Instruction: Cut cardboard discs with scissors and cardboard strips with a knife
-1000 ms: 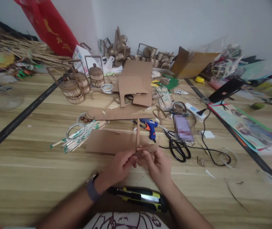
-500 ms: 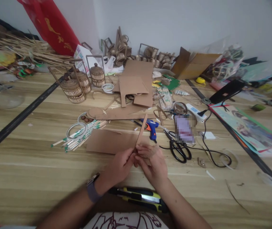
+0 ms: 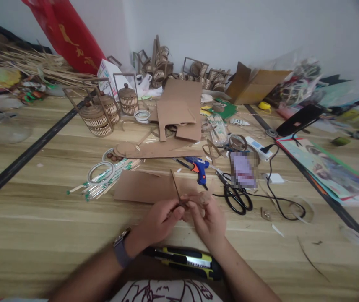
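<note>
Between both hands is a narrow cardboard strip (image 3: pixel 175 184), seen nearly edge-on and pointing up and away from me. My left hand (image 3: pixel 163 218), with a watch on its wrist, pinches the strip's lower end. Fingers of my right hand (image 3: pixel 209 214) close on the same end from the other side; the lowest part of the strip is hidden by the fingers. A flat cardboard piece (image 3: pixel 144 186) lies on the table just beyond the hands. Near my forearms rest yellow-and-black utility knives (image 3: pixel 187 260).
Black-handled scissors (image 3: pixel 238 197) and a blue glue gun (image 3: pixel 201 167) lie to the right, with cords around them. At left are bundled sticks (image 3: pixel 110 184) and white rings (image 3: pixel 101 173). Small lantern-like baskets (image 3: pixel 96 119) and stacked cardboard (image 3: pixel 179 96) stand farther back.
The strip has turned: its broad side showed and it leaned right before; now it stands edge-on and leans left. My right hand has shifted slightly right and down.
</note>
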`<action>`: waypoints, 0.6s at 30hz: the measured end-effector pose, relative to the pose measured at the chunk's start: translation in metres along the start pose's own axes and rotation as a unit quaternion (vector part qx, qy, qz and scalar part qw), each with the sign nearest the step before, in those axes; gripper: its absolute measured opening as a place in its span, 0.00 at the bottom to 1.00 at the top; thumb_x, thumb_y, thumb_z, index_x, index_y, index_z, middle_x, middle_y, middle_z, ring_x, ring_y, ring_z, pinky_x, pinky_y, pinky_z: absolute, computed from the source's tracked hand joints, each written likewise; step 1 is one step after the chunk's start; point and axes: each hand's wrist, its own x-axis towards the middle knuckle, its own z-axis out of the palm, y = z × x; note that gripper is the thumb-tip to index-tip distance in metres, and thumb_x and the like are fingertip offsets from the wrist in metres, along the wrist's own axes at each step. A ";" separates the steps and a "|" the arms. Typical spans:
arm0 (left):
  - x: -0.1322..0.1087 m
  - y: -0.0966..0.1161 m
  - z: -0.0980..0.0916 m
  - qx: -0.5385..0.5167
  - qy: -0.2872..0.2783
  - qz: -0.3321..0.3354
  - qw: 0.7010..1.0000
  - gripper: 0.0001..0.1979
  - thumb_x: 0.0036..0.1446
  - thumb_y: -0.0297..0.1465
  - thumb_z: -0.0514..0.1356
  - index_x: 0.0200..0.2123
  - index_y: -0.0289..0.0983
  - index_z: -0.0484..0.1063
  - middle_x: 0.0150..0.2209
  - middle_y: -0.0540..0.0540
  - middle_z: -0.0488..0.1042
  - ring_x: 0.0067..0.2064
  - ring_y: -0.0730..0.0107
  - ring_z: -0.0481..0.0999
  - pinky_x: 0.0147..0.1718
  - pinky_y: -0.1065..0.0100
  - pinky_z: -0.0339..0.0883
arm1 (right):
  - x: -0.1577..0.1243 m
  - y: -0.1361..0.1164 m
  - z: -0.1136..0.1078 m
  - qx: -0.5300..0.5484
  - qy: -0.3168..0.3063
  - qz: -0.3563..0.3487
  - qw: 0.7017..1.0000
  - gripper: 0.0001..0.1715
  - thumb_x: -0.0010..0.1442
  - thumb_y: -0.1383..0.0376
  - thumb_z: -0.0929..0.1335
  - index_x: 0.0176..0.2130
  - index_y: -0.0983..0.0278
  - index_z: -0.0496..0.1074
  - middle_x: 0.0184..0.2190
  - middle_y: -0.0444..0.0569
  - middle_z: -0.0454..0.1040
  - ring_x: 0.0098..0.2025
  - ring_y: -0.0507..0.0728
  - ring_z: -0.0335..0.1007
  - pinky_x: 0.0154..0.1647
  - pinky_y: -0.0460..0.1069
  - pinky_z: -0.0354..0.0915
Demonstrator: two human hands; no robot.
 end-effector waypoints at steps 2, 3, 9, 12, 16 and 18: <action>0.000 0.001 0.001 -0.022 0.012 -0.018 1.000 0.18 0.69 0.41 0.50 0.34 0.37 0.72 0.33 0.45 0.80 0.35 0.65 0.78 0.35 0.69 0.67 | 0.000 0.000 0.000 -0.026 -0.008 -0.068 0.997 0.08 0.67 0.70 0.66 0.43 0.58 0.72 0.37 0.49 0.83 0.40 0.60 0.81 0.43 0.55 0.73; 0.000 0.002 0.001 -0.029 0.015 -0.028 0.999 0.17 0.69 0.41 0.50 0.35 0.37 0.72 0.33 0.45 0.80 0.35 0.65 0.78 0.35 0.69 0.67 | 0.000 0.000 0.000 -0.030 -0.010 -0.093 0.995 0.09 0.66 0.71 0.66 0.44 0.58 0.72 0.37 0.49 0.83 0.41 0.60 0.81 0.45 0.56 0.72; 0.002 0.005 0.000 -0.009 0.032 -0.049 0.998 0.15 0.68 0.38 0.50 0.38 0.37 0.73 0.33 0.46 0.80 0.37 0.64 0.78 0.36 0.69 0.67 | 0.003 0.002 0.004 -0.061 -0.012 -0.138 0.988 0.08 0.65 0.70 0.68 0.45 0.59 0.71 0.41 0.51 0.84 0.43 0.61 0.81 0.45 0.57 0.70; 0.002 0.004 0.000 0.003 0.034 -0.043 0.998 0.15 0.69 0.37 0.50 0.35 0.37 0.72 0.32 0.46 0.80 0.34 0.65 0.78 0.34 0.69 0.66 | 0.004 0.001 0.004 -0.068 -0.004 -0.136 0.988 0.08 0.66 0.70 0.68 0.45 0.59 0.72 0.41 0.51 0.84 0.43 0.61 0.81 0.45 0.57 0.69; 0.000 0.003 -0.001 -0.009 -0.003 -0.009 1.000 0.17 0.70 0.36 0.48 0.32 0.38 0.71 0.31 0.46 0.80 0.33 0.66 0.78 0.35 0.69 0.67 | 0.003 0.000 0.000 -0.025 -0.013 -0.046 0.999 0.07 0.67 0.68 0.66 0.42 0.58 0.74 0.37 0.49 0.84 0.40 0.60 0.80 0.43 0.56 0.71; 0.000 0.003 -0.003 0.012 -0.017 0.012 1.000 0.19 0.70 0.36 0.48 0.30 0.38 0.72 0.31 0.45 0.80 0.34 0.66 0.78 0.37 0.69 0.67 | 0.003 0.000 -0.001 0.045 -0.019 0.044 0.998 0.07 0.68 0.64 0.66 0.39 0.58 0.75 0.35 0.49 0.83 0.35 0.59 0.80 0.36 0.53 0.74</action>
